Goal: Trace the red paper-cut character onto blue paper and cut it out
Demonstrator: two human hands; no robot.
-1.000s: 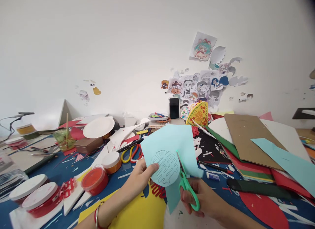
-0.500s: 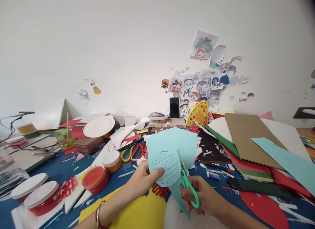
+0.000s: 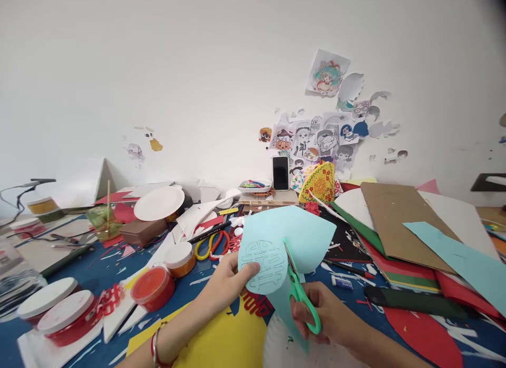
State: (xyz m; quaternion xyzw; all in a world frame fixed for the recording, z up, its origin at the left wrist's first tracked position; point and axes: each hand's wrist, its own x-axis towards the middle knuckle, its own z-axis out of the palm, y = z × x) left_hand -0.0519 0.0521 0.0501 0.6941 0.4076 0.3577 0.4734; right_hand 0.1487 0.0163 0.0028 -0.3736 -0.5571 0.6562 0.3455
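Head view: since half a second ago, the blue paper [image 3: 282,220], held up over the desk [image 3: 200,277], has swung its flap rightward, its drawn circle [image 3: 269,268] leftward. The left hand [image 3: 231,279] pinches it, thumb uppermost; the right hand's [image 3: 322,310] fingers curl through green scissors [image 3: 295,284], apparently trimming the circle's edge.

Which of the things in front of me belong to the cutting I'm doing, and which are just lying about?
In the cutting:
blue paper with a drawn design, in the left hand
green scissors, in the right hand

Seemingly just lying about:
open red tub
white plate
brown cardboard
phone
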